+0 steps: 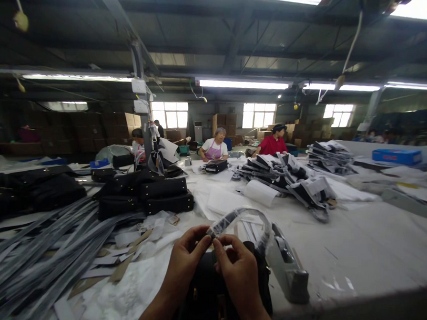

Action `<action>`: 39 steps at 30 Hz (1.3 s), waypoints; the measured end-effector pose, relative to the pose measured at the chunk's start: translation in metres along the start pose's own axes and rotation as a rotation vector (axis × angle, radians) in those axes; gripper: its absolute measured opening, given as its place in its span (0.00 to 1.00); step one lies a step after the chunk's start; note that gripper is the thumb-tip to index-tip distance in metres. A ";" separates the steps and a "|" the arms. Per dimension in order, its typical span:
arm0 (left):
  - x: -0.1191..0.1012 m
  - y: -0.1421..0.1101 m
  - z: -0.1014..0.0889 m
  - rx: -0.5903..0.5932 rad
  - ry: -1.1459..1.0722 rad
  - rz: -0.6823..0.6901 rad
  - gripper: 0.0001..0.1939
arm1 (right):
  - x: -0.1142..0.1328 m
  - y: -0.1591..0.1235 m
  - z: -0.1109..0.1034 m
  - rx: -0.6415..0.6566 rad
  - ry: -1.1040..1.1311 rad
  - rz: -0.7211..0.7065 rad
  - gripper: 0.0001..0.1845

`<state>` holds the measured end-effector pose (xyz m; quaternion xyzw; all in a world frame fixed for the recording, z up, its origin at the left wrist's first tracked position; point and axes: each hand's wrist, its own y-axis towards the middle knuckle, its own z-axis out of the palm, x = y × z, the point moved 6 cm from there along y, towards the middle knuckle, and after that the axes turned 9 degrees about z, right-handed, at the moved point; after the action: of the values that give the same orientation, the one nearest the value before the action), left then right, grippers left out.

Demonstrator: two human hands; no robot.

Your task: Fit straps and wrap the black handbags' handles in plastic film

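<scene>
A black handbag (202, 299) stands at the table's near edge, right in front of me. Its curved handle (234, 216) arches up, wrapped in clear plastic film. My left hand (191, 249) pinches the handle's left end between thumb and fingers. Close against it, my right hand (235, 259) is closed with thumb and index finger at the same handle end. Whether a small piece of tape or film lies between the fingertips is hidden. A grey tape dispenser (293, 270) sits just right of the bag.
Black bags (167, 196) are stacked at the left, behind long plastic-wrapped straps (61, 254) and white paper scraps (130, 288). Wrapped black pieces (282, 173) are heaped across the table. A blue box (395, 156) lies at the right. Two people (215, 148) work opposite.
</scene>
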<state>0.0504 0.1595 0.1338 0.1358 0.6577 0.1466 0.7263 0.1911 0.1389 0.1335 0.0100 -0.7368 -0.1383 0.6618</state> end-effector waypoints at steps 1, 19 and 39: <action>0.000 0.000 0.000 -0.003 0.002 -0.004 0.15 | -0.001 0.000 0.000 -0.013 -0.004 0.002 0.13; -0.005 0.000 -0.014 0.069 0.184 -0.027 0.19 | -0.005 -0.005 0.007 0.081 -0.103 -0.219 0.13; 0.006 -0.027 -0.055 -0.032 -0.040 -0.085 0.26 | -0.006 -0.012 0.061 0.394 0.308 0.137 0.23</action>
<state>-0.0027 0.1371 0.1124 0.0991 0.6458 0.1232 0.7469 0.1300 0.1407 0.1197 0.1096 -0.6390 0.0562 0.7593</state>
